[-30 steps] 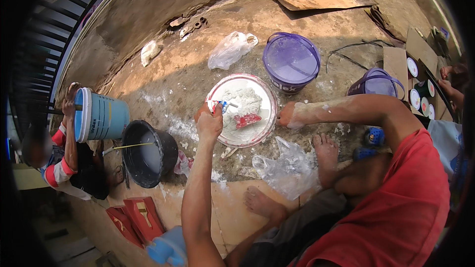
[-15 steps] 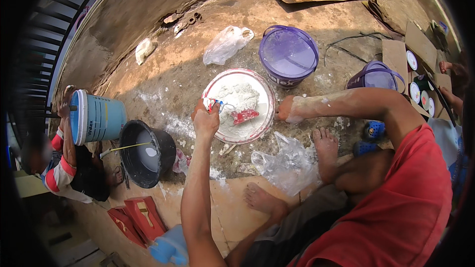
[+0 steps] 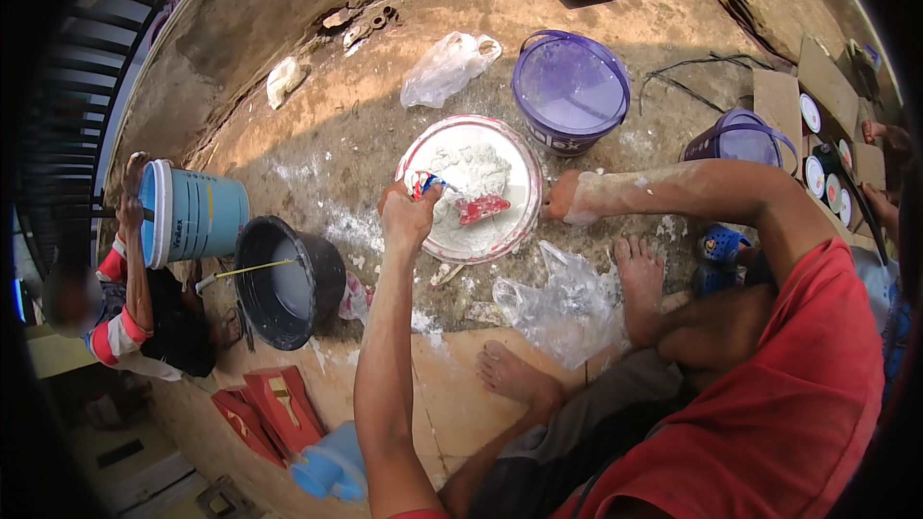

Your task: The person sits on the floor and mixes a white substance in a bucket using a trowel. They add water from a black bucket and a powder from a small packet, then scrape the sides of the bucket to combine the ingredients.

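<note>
A round white tub [image 3: 530, 156] with a red-stained rim stands on the ground before me, holding white powder or paste [image 3: 471, 165]. My left hand [image 3: 409, 216] is closed at its left side on a small blue, white and red thing [image 3: 424, 183], whose kind I cannot make out. A red, paste-smeared flat piece [image 3: 482, 209] lies on the white stuff close by; whether it joins the held thing is unclear. At the right rim, the curled fingers of my right hand [image 3: 571, 198] grip the tub's edge. White dust coats that hand and wrist.
Purple buckets [image 3: 615, 115] stand beyond and right. Left are a black bucket [image 3: 327, 279] holding whitish liquid, and another person with a light-blue bucket [image 3: 210, 216]. A clear plastic bag [image 3: 562, 312] lies near my feet. Cans in a cardboard box [image 3: 774, 101] sit far right.
The whole view has shifted slightly, so most things appear a little higher. Both hands keep their places at the tub, with little visible movement.
</note>
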`<state>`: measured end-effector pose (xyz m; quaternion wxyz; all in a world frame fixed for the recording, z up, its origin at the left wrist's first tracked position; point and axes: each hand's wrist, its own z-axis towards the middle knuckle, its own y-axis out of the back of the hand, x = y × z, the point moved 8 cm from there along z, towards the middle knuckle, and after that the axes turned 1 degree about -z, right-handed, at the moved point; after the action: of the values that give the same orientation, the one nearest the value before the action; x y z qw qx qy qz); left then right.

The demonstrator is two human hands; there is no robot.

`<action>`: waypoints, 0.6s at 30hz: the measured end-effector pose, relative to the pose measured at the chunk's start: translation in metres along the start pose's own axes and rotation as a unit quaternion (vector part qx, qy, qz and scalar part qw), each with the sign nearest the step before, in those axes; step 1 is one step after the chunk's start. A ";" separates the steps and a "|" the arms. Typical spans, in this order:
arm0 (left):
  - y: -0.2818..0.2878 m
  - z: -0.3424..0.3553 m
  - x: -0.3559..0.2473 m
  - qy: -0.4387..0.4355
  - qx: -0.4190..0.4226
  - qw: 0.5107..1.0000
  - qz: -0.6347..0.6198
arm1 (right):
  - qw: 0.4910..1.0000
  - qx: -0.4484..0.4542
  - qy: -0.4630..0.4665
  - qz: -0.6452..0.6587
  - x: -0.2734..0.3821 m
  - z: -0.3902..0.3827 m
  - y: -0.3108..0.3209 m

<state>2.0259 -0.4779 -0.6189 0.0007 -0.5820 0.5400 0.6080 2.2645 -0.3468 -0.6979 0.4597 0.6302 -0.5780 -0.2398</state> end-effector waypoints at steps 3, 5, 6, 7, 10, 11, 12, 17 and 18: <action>0.002 -0.001 -0.007 0.016 0.000 0.999 0.032 | 1.000 0.004 0.003 0.004 0.001 -0.004 0.004; 0.003 -0.001 -0.011 0.012 -0.005 0.999 0.032 | 1.000 -0.005 -0.008 0.008 0.000 -0.004 0.011; 0.002 0.001 -0.010 0.001 -0.013 1.000 0.027 | 1.000 -0.010 -0.013 0.010 0.000 -0.004 0.014; -0.001 0.005 -0.005 -0.011 -0.021 0.999 0.023 | 0.999 -0.038 -0.016 0.007 0.001 -0.005 0.022; 0.001 0.005 0.003 0.005 -0.025 1.000 0.008 | 0.990 -0.138 -0.011 0.004 0.017 -0.004 0.062; -0.001 0.005 0.000 0.015 -0.021 1.000 0.001 | 0.983 -0.181 -0.011 0.006 0.021 -0.004 0.071; -0.001 0.003 -0.005 0.010 -0.021 1.000 -0.011 | 0.975 -0.223 -0.011 0.008 0.024 -0.004 0.081; -0.007 0.005 0.006 0.002 -0.003 0.998 -0.067 | 0.933 -0.352 0.046 -0.060 0.046 0.016 0.100; -0.010 0.008 0.012 -0.012 -0.004 0.998 -0.060 | 0.934 -0.347 0.047 -0.074 0.048 0.021 0.099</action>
<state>2.0220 -0.4761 -0.6362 0.0412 -0.6062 0.5016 0.6158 2.2077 -0.3899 -0.6119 0.6574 0.4830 -0.3886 -0.4283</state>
